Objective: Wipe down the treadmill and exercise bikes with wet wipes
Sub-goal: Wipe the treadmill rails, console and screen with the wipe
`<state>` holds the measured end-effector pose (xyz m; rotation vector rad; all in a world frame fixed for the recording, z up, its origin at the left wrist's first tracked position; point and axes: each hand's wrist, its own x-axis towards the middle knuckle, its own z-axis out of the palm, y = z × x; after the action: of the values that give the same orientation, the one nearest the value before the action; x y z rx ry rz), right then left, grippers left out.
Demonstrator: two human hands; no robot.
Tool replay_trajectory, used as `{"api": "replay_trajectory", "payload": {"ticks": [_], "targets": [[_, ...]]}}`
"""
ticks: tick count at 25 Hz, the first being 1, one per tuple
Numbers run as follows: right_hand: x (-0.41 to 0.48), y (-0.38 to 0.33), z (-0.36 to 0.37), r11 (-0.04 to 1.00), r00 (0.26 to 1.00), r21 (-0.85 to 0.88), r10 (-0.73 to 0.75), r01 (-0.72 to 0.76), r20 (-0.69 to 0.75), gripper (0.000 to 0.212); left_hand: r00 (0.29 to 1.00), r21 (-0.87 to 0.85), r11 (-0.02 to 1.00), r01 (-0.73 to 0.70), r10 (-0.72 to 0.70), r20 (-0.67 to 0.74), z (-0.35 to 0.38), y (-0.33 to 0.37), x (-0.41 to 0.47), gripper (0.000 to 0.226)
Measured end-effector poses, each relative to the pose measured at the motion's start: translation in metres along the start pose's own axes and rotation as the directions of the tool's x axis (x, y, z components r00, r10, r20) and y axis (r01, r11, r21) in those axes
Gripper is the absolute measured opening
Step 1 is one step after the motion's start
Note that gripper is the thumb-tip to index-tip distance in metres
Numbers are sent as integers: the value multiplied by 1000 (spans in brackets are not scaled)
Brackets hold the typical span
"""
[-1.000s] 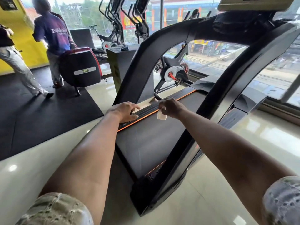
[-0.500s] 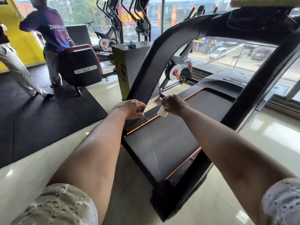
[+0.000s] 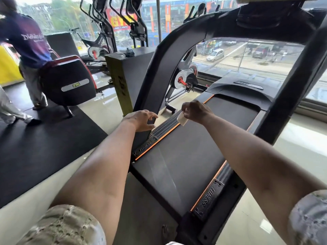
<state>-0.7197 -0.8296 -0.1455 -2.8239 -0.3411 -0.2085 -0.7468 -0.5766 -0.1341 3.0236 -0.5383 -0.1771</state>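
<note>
The black treadmill fills the middle of the head view, with its grey belt [image 3: 185, 152] and an orange-edged left side rail [image 3: 164, 125]. My right hand [image 3: 197, 112] pinches a small folded white wet wipe [image 3: 182, 119] just above that rail. My left hand [image 3: 141, 121] is at the foot of the treadmill's left upright [image 3: 159, 71], its fingers and thumb curled round the post's edge. An exercise bike [image 3: 185, 78] with a silver flywheel and red pedal stands beyond the upright. Another bike [image 3: 95, 48] stands by the window.
A black-and-yellow box [image 3: 122, 76] stands left of the treadmill. A black padded machine [image 3: 69, 82] sits on a dark floor mat [image 3: 44, 138]. A person in a purple shirt [image 3: 30, 43] stands behind it. A large window runs along the far side.
The view has swung to face the treadmill more squarely. My right hand with the wipe has moved further forward along the left rail. My left hand has shifted from the rail onto the upright's foot.
</note>
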Motion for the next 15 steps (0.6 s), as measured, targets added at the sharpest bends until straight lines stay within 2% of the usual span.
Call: {"api": "replay_trajectory", "payload": {"ticks": [5, 11, 15], "targets": [[71, 26, 11, 997, 998, -50, 53, -54, -16, 17, 998, 18, 997, -69, 69, 11, -15, -32, 94, 50], [150, 62, -8, 987, 990, -88, 129, -135, -63, 22, 985, 16, 985, -170, 170, 10, -55, -36, 207, 50], [177, 89, -33, 972, 978, -131, 183, -196, -103, 22, 964, 170, 949, -264, 258, 56, -85, -24, 264, 53]]}}
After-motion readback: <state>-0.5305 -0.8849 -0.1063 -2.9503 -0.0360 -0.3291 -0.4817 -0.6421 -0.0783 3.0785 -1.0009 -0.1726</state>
